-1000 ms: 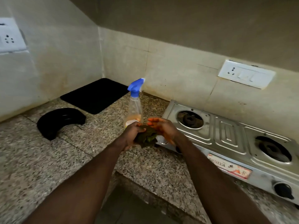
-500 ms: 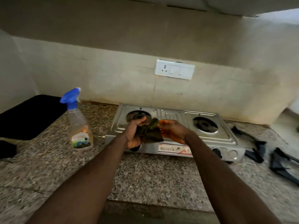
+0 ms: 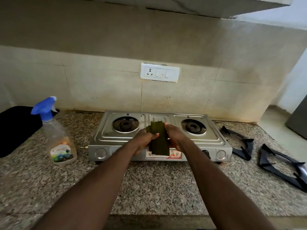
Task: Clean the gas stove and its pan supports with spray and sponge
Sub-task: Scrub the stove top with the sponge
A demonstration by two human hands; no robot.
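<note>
A steel two-burner gas stove [image 3: 209, 140] stands on the granite counter with its burners bare. Above its front middle, my left hand [image 3: 144, 140] and my right hand [image 3: 176, 136] both grip a dark green scouring sponge [image 3: 158, 140], a thin flat pad held upright between them. The spray bottle [image 3: 57, 140], clear with a blue trigger head, stands upright on the counter left of the stove. Two black pan supports [image 3: 240, 143] [image 3: 282, 165] lie on the counter to the right of the stove.
A black mat [image 3: 16, 127] lies at the far left against the wall. A white socket and switch plate [image 3: 159, 72] sits on the wall above the stove. The counter's front edge [image 3: 149, 218] runs below my forearms. A grey appliance side [image 3: 299, 120] shows at the far right.
My view has swung right, from the counter's corner to face the stove squarely. Both hands carried the sponge over the stove's front and have spread it out flat.
</note>
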